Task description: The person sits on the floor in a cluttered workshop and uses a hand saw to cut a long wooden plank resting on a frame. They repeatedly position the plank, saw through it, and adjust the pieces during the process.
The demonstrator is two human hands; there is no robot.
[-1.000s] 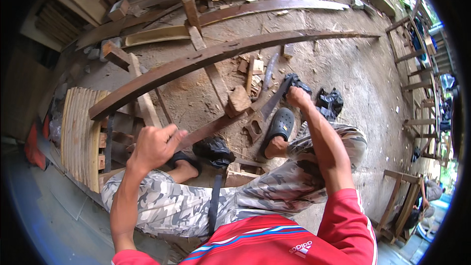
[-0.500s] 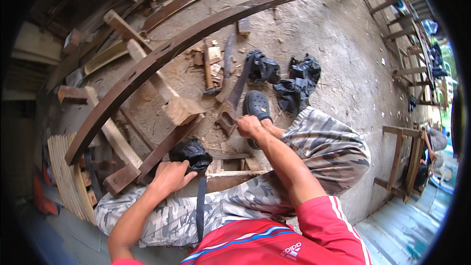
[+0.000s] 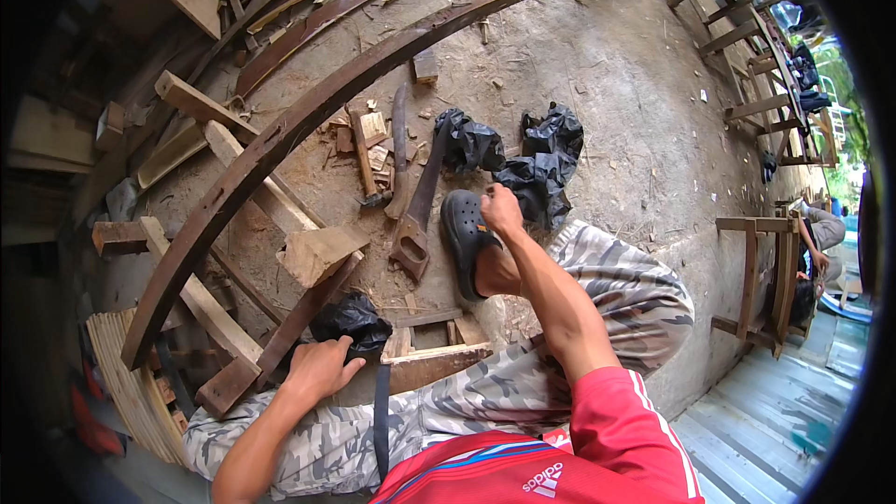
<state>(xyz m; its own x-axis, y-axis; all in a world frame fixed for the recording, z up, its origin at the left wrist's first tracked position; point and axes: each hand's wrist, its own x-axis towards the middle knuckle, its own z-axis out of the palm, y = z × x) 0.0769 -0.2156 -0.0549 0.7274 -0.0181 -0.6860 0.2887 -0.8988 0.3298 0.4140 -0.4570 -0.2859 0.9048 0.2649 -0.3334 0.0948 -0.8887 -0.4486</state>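
Note:
My left hand (image 3: 322, 369) lies on my camouflage-trousered thigh beside a dark wooden bar, thumb spread and fingers apart. Just beyond its fingers is a small black plastic bundle (image 3: 353, 319). My right hand (image 3: 502, 209) is above the dark clog (image 3: 464, 233) on my foot, its fingers curled together at the near edge of a crumpled black plastic bag (image 3: 537, 189). Whatever may be between those fingers is hidden. Left of the clog, a handsaw (image 3: 411, 245) lies on the ground, its blade tip by another black plastic bag (image 3: 467, 140). A hammer (image 3: 364, 163) and a curved blade-like tool (image 3: 399, 149) lie farther left.
A long curved dark beam (image 3: 308, 126) arches over wooden pieces, including a pale block (image 3: 322, 255). Thin boards (image 3: 131, 383) are stacked at the left. Wooden frames (image 3: 754, 271) stand along the right, where another person (image 3: 821, 247) is partly visible.
My right hand has moved from beside the saw handle up and over to the black plastic bag, past the clog. My left hand stays on my thigh. The view has shifted slightly.

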